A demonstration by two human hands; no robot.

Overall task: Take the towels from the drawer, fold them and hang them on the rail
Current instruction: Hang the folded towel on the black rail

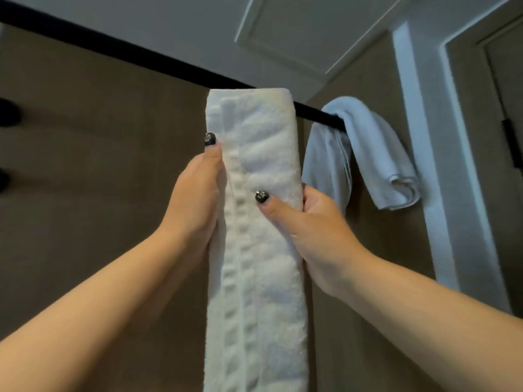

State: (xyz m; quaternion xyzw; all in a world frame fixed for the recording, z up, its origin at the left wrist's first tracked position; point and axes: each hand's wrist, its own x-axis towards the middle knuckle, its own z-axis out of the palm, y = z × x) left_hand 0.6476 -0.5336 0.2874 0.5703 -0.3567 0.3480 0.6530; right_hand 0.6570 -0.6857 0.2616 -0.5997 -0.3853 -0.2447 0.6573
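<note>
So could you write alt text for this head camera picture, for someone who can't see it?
Two bare hands, left hand and right hand, grip the sides of a folded white towel draped over a black rail. A pale blue towel hangs further right.

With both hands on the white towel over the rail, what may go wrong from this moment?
1. The white towel is a narrow fold over the black rail; if the left hand or right hand pulls unevenly, it may slide off or unfold.
2. The light blue towel hangs bunched close beside it; shifting the white towel sideways may knock it loose.
</note>
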